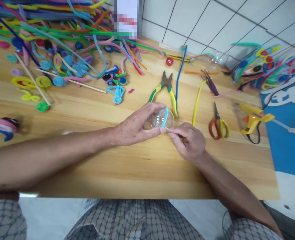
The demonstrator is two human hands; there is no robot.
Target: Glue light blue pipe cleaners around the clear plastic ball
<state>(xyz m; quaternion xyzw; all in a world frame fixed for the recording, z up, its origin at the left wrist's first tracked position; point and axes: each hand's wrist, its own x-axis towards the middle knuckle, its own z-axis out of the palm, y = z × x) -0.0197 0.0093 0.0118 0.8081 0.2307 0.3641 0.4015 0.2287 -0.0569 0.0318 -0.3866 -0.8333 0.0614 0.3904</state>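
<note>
My left hand is closed around a clear round ball, thumb below and fingers above. A light blue fuzzy strip, like a pipe cleaner, curves across the ball; whether it lies inside or on the surface I cannot tell. Right beside it, my right hand pinches a thin dark tool whose tip meets the ball's lower edge near my left thumb. Most of that tool is hidden in my fingers. Pliers with green and yellow handles lie spread just beyond the ball.
Scissors and a yellow glue gun with a cord lie at the right. Blue and yellow pipe cleaners rest nearby. A colourful pile of pipe cleaners fills the back left. The wooden table's front edge is close to my body.
</note>
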